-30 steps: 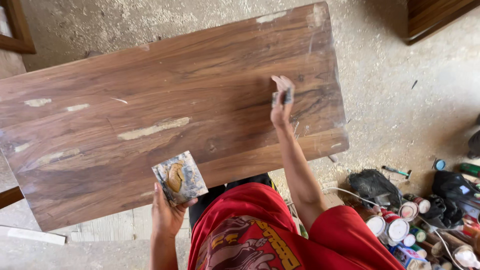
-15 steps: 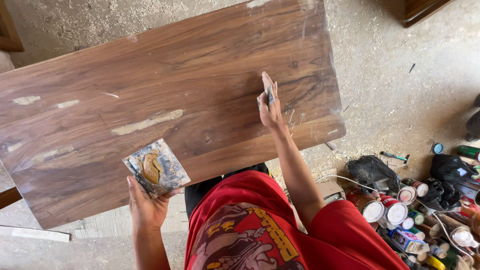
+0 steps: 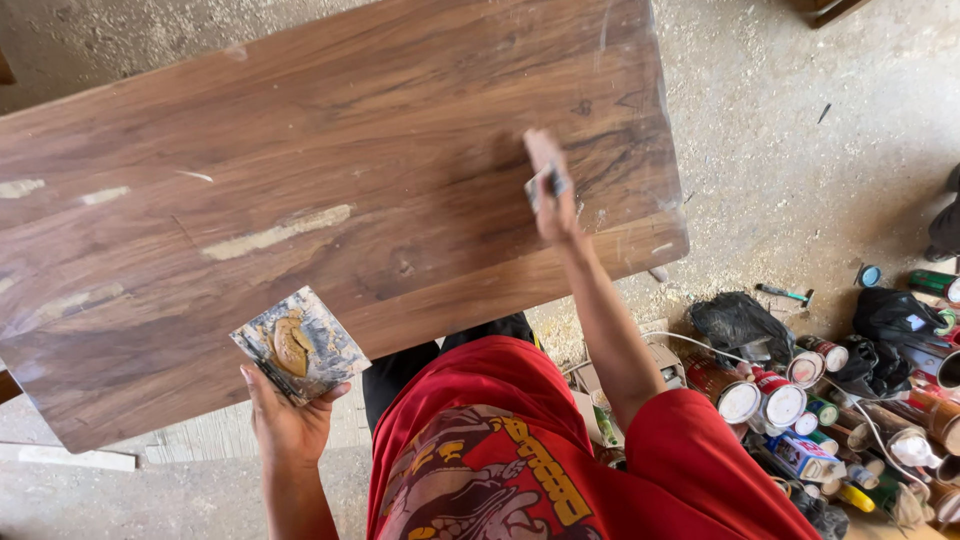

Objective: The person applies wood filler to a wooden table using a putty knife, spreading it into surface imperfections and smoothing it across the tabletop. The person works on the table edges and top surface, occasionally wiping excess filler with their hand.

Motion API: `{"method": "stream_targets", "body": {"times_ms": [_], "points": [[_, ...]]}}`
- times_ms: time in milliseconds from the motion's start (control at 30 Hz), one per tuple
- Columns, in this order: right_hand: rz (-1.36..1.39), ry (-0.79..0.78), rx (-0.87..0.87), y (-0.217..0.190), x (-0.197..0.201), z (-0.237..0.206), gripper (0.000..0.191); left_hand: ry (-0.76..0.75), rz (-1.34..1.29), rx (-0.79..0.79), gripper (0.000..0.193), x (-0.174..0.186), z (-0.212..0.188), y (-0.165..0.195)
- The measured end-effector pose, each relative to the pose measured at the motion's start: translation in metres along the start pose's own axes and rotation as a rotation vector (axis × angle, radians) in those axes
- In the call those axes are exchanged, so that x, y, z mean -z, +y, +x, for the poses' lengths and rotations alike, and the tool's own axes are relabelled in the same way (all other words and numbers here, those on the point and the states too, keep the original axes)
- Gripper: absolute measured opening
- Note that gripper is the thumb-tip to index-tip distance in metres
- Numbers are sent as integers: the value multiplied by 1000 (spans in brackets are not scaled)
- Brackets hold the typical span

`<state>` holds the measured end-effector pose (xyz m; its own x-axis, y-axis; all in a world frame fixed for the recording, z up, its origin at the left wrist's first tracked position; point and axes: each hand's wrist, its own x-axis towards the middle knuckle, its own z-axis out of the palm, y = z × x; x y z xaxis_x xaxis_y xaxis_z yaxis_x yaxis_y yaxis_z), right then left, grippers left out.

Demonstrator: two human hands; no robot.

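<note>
Right hand up and forward, arm nearly straight, elbow slightly bent, forearm angled up-left from the red-sleeved shoulder. Fingers pointing away from the body, closed in a pinch on something thin and small; hand blurred, finger detail unclear. Left hand low and close to the torso, forearm rising from the bottom edge, elbow out of view. Palm up, fingers spread underneath, thumb at the right edge, supporting a flat piece. Hands well apart.
</note>
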<state>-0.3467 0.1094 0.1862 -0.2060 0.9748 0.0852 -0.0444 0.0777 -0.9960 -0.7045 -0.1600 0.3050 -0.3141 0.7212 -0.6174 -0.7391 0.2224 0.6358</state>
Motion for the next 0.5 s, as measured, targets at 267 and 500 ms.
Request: {"method": "stream_targets", "body": {"times_ms": [267,500], "points": [[233,46,43,7,-27,-14,54,-26,-97,-32,72,4,-5,-13],[-51,-623,-359,-21,-84,-95,57,-80,-28,-15,74,-20,-1,-14]]}}
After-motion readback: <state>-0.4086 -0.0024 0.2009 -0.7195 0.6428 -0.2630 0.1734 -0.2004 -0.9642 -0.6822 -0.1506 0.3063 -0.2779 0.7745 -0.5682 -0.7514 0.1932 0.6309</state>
